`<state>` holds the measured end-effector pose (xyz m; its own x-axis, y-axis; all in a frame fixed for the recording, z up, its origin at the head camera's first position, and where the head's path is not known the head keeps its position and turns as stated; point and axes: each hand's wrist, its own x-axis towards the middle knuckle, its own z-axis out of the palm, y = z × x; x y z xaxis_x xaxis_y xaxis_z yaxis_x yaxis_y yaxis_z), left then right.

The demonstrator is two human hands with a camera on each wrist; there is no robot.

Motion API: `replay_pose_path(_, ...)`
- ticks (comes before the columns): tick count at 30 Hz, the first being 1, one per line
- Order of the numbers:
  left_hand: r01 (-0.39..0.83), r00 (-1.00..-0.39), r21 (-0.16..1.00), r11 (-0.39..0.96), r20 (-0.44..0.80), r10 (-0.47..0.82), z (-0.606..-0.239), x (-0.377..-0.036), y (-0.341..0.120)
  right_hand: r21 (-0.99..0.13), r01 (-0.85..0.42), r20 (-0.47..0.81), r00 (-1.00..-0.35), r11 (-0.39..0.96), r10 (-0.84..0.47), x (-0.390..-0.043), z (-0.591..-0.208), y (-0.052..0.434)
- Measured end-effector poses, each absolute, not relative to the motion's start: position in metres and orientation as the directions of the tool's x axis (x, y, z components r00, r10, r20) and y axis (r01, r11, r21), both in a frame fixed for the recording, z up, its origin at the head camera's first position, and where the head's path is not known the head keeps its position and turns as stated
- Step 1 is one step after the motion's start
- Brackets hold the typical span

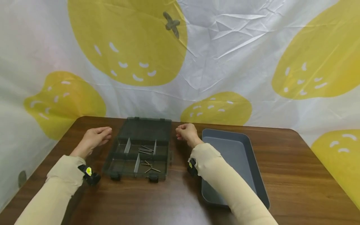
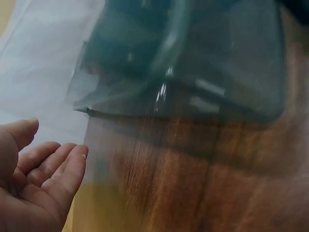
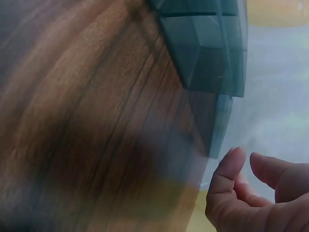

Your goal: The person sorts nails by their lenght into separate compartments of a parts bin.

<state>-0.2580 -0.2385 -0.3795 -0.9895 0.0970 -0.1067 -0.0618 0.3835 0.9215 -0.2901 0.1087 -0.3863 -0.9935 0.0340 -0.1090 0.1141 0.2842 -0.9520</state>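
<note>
A translucent dark organizer box (image 1: 146,129) lies on the table with its lid folded back. Several thin grey nails (image 1: 145,151) rest in a rear compartment, between two dividers. In the front right compartment are several brass-coloured screws (image 1: 152,170). My left hand (image 1: 94,139) hovers left of the box, fingers loosely bent and holding nothing; in the left wrist view its fingertips (image 2: 79,157) are apart from the box (image 2: 231,58). To the right of the lid, my right hand (image 1: 187,132) is also bare, and the right wrist view shows a gap between thumb and forefinger.
A grey rectangular tray (image 1: 225,147) sits right of the box, partly under my right forearm. Behind the wooden table (image 1: 284,175) hangs a white cloth (image 1: 225,62) with yellow fruit prints. Two black latches (image 1: 153,178) stick out at the box's front edge.
</note>
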Motion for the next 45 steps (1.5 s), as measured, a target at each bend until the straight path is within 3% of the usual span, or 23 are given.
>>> replay_pose_path(6, -0.098, -0.968, 0.872, 0.479, -0.196, 0.159, -0.379, -0.267, -0.236, -0.975, 0.132, -0.144, -0.988, 0.178, -0.059, -0.4, -0.517, 0.131)
replay_pose_path(8, -0.107, -0.959, 0.868, 0.485, -0.219, 0.179, -0.378, -0.269, -0.233, -0.974, 0.146, -0.159, -0.985, 0.174, -0.06, -0.42, -0.541, 0.131)
replay_pose_path(11, -0.122, -0.95, 0.875, 0.468, -0.24, 0.201, -0.377, -0.271, -0.229, -0.963, 0.178, -0.192, -0.98, 0.201, -0.05, -0.424, -0.546, 0.127)
replay_pose_path(16, -0.133, -0.94, 0.888, 0.439, -0.253, 0.228, -0.376, -0.275, -0.223, -0.94, 0.239, -0.249, -0.968, 0.243, -0.012, -0.378, -0.493, 0.114)
replay_pose_path(18, -0.139, -0.936, 0.895, 0.423, -0.259, 0.241, -0.375, -0.277, -0.221, -0.947, 0.23, -0.241, -0.97, 0.222, -0.024, -0.395, -0.516, 0.119)
replay_pose_path(22, -0.16, -0.933, 0.9, 0.406, -0.272, 0.237, -0.374, -0.278, -0.216, -0.96, 0.227, -0.239, -0.969, 0.161, -0.058, -0.466, -0.597, 0.138)
replay_pose_path(24, -0.168, -0.935, 0.898, 0.407, -0.276, 0.224, -0.374, -0.278, -0.216, -0.965, 0.223, -0.234, -0.97, 0.136, -0.07, -0.473, -0.604, 0.139)
replay_pose_path(27, -0.162, -0.945, 0.897, 0.412, -0.261, 0.196, -0.375, -0.279, -0.216, -0.969, 0.202, -0.211, -0.976, 0.141, -0.059, -0.438, -0.561, 0.13)
replay_pose_path(34, -0.149, -0.969, 0.937, 0.317, -0.202, 0.141, -0.376, -0.281, -0.215, -0.98, 0.078, -0.083, -0.996, 0.184, -0.021, -0.321, -0.425, 0.103)
replay_pose_path(40, -0.145, -0.98, 0.961, 0.234, -0.173, 0.1, -0.372, -0.282, -0.211, -0.973, 0.029, -0.023, -0.999, 0.229, 0.03, -0.281, -0.374, 0.09)
replay_pose_path(45, -0.159, -0.983, 0.966, 0.205, -0.175, 0.062, -0.366, -0.281, -0.209, -0.983, -0.016, 0.019, -1.0, 0.185, 0.015, -0.272, -0.362, 0.089)
